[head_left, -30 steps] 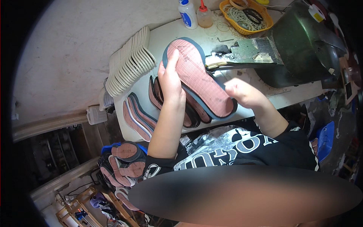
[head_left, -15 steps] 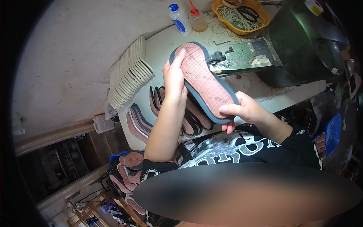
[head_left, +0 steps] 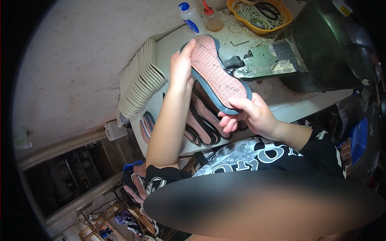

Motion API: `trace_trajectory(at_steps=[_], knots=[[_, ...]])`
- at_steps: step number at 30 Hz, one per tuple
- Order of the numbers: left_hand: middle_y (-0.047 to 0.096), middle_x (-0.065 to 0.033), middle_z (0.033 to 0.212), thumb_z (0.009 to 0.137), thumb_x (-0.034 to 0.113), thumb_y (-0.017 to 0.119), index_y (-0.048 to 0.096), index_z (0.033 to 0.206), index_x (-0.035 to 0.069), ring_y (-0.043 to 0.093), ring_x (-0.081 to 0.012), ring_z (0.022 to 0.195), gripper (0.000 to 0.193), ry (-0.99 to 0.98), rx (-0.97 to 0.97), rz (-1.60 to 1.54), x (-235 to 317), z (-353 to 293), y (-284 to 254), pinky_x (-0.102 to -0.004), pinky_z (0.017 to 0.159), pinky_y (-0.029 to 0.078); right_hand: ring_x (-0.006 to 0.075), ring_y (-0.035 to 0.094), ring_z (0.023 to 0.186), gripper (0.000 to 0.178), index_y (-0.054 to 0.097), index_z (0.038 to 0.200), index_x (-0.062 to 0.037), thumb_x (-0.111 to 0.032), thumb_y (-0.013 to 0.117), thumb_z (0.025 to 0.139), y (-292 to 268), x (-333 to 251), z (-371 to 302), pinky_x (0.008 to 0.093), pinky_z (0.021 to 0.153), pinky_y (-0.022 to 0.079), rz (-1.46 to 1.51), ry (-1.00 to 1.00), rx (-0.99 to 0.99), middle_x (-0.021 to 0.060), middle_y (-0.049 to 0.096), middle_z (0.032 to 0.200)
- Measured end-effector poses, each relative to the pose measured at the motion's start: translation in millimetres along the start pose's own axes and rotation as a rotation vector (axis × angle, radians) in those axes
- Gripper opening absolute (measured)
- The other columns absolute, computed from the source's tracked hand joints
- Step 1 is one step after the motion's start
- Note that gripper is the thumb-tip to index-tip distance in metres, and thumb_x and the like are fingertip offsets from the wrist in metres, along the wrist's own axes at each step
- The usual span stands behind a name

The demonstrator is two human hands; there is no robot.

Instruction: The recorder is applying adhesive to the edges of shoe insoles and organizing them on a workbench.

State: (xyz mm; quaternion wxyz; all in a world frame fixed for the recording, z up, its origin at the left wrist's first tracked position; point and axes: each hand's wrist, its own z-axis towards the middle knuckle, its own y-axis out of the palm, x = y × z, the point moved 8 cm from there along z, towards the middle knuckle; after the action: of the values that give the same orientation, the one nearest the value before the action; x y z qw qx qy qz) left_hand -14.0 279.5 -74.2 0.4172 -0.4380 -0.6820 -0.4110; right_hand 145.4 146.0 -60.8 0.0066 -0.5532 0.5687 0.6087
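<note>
Both of my hands hold one shoe sole (head_left: 217,74), which has a pink woven-looking top and a grey-blue rim. At its far end my left hand (head_left: 181,66) is closed round the edge, thumb on the pink face. My right hand (head_left: 253,114) pinches the near end, thumb on top and fingers underneath, partly hidden. The sole is tilted, its pink face up, just left of the tip of a green machine arm (head_left: 261,62); whether they touch I cannot tell. Below my hands lie several dark-edged pink soles (head_left: 205,124) in a row on the white table (head_left: 169,50).
A stack of beige soles (head_left: 142,82) stands on the left. At the back are a white bottle (head_left: 192,20), a red-tipped glue bottle (head_left: 213,21) and a yellow basket of cords (head_left: 261,18). An L-shaped metal key (head_left: 240,43) lies nearby. The big green machine body (head_left: 333,44) fills the right.
The held sole and both hands have moved up and slightly left relative to my view, and the sole is tilted more away. The whole scene has shifted a little to the right.
</note>
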Motion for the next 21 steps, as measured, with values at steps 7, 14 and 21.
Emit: trace_trajectory(at_steps=[7, 14, 21], knots=[[0.052, -0.0226, 0.128, 0.074, 0.051, 0.072, 0.066, 0.108, 0.007, 0.039, -0.0352, 0.128, 0.055, 0.997, 0.015, 0.959, 86, -10, 17, -0.0467, 0.106, 0.030, 0.0252, 0.070, 0.072, 0.041, 0.060, 0.101, 0.0108, -0.027, 0.044, 0.096, -2, -5, 32, 0.0290, 0.066, 0.055, 0.073, -0.056, 0.069, 0.0205, 0.068, 0.085], [0.049, -0.0124, 0.134, 0.067, 0.050, 0.076, 0.067, 0.101, 0.016, 0.028, -0.0325, 0.137, 0.049, 0.992, -0.855, 1.508, 74, -31, 71, -0.0622, 0.109, 0.000, 0.0252, 0.070, 0.084, 0.046, 0.056, 0.110, 0.0100, -0.033, 0.046, 0.098, -4, -8, 49, 0.0302, 0.073, 0.056, 0.133, -0.012, 0.132, 0.0217, 0.067, 0.094], [0.065, -0.0046, 0.088, 0.073, 0.045, 0.074, 0.066, 0.086, 0.010, 0.051, -0.0226, 0.112, 0.037, 0.590, -1.028, 1.595, 62, -10, 79, -0.0535, 0.112, 0.007, 0.0253, 0.068, 0.092, 0.047, 0.051, 0.118, 0.0100, -0.032, 0.046, 0.099, -9, -16, 50, 0.0320, 0.081, 0.055, 0.245, 0.017, 0.133, 0.0248, 0.064, 0.104]])
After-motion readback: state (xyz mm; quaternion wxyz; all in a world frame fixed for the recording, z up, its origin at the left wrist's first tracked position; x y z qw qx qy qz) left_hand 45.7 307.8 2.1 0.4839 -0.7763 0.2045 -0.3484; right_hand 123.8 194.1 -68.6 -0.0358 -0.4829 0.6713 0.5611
